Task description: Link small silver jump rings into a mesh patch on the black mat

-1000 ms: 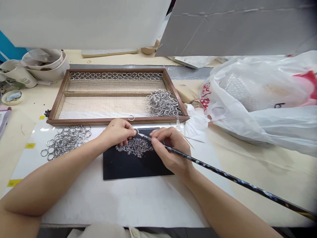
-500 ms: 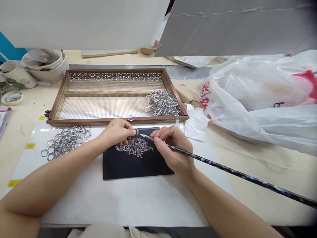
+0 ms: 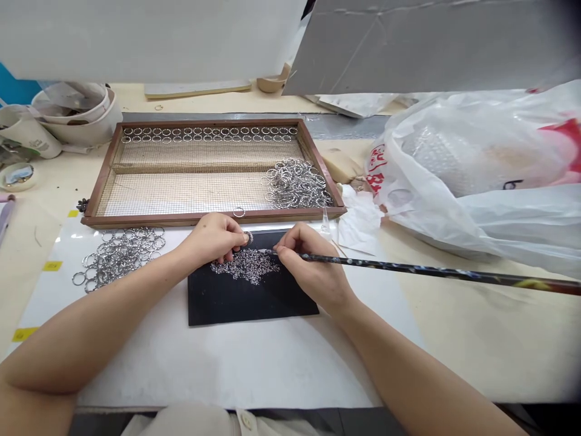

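Note:
Between thumb and fingers, my left hand [image 3: 220,236] pinches a small metal ring [image 3: 249,238] above the black board [image 3: 245,303]. My right hand [image 3: 313,257] is closed on a long, thin, dark patterned rod with a pale pointed tip [image 3: 408,270]. That tip reaches the edge of a heap of tiny shiny stones [image 3: 249,266] on the board; whether a stone sticks to it is too small to tell. To the left, a pile of metal rings [image 3: 122,254] lies on the white sheet [image 3: 218,363].
A wood-framed mesh tray [image 3: 102,175] behind the board holds two rows of rings and a ring heap [image 3: 297,183]. One loose ring [image 3: 238,212] rests at its front rail. A plastic bag [image 3: 454,181] stands right, white bowls [image 3: 86,121] back left, and a grey panel [image 3: 408,48] overhangs.
My right hand has lowered the rod's tip from near the held ring to the stones, and the rod's far end has swung upward. My left hand stays on the ring.

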`<state>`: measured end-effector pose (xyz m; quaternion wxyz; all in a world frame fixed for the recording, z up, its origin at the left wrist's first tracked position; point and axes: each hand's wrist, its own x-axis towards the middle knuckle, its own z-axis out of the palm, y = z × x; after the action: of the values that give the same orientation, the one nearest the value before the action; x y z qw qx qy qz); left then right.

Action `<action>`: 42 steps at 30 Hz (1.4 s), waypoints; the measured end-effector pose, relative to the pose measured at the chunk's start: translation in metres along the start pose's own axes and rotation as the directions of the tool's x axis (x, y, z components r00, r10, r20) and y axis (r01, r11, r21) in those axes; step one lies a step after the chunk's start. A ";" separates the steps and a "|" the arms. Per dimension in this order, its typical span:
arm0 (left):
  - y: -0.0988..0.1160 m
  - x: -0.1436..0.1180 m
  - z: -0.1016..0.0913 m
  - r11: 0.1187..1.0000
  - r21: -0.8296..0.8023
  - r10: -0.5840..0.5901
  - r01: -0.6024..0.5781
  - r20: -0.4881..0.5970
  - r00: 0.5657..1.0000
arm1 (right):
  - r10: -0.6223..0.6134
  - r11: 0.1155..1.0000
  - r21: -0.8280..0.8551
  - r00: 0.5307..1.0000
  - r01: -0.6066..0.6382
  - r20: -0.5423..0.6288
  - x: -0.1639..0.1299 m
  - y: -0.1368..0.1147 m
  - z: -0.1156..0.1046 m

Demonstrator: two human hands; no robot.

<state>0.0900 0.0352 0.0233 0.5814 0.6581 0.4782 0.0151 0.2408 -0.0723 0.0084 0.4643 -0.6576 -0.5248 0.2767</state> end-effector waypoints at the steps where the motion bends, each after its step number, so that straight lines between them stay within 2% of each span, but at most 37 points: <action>1: 0.000 0.000 0.000 1.000 -0.001 -0.002 0.002 -0.001 1.000 | 0.001 1.000 -0.006 1.000 -0.001 0.002 0.000 0.000 0.000; 12: -0.001 0.000 -0.001 1.000 -0.002 0.003 -0.003 -0.003 1.000 | 0.007 0.999 -0.039 1.000 -0.006 0.013 0.000 -0.002 -0.001; 22: -0.001 0.000 -0.001 1.000 -0.001 0.003 -0.003 -0.004 1.000 | -0.031 0.994 0.100 0.999 0.034 -0.029 -0.002 -0.001 -0.001; 31: 0.004 -0.003 -0.002 1.000 0.005 -0.002 0.002 0.012 1.000 | -0.147 0.972 0.169 0.985 0.161 -0.095 -0.006 -0.001 0.001; 42: 0.003 -0.003 -0.001 1.000 -0.003 0.008 -0.008 -0.002 1.000 | -0.212 0.976 0.004 0.961 0.216 -0.176 -0.009 0.001 0.006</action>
<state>0.0891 0.0346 0.0275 0.5820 0.6590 0.4761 0.0185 0.2337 -0.0794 0.0035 0.5433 -0.6133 -0.5468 0.1726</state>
